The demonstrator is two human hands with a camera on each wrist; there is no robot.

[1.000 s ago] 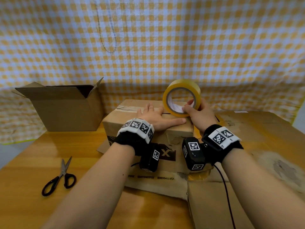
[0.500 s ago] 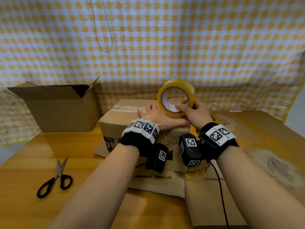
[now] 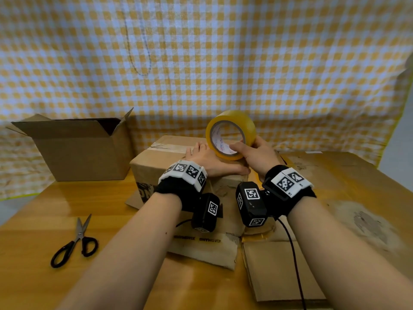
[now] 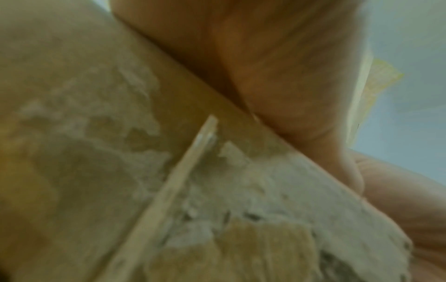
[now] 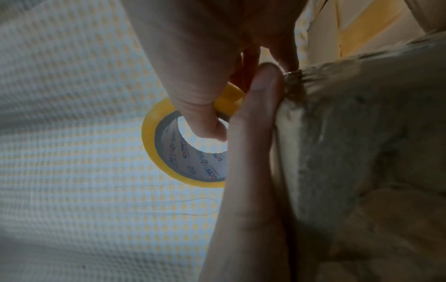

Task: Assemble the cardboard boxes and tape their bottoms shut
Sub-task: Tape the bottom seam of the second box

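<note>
My left hand (image 3: pixel 209 161) lies flat on top of the closed box (image 3: pixel 169 166) at the table's (image 3: pixel 44 209) centre, fingers straight and together, thumb stretched along the near top edge. My right hand (image 3: pixel 257 155) grips the tape roll (image 3: pixel 230 134) upright above the box's right end, thumb hooked inside the core and fingers curled round the outer face. An open box (image 3: pixel 80 151) stands at the far left; scissors (image 3: pixel 74 242) lie near left, flat cardboard (image 3: pixel 279 265) beneath my wrists.
</note>
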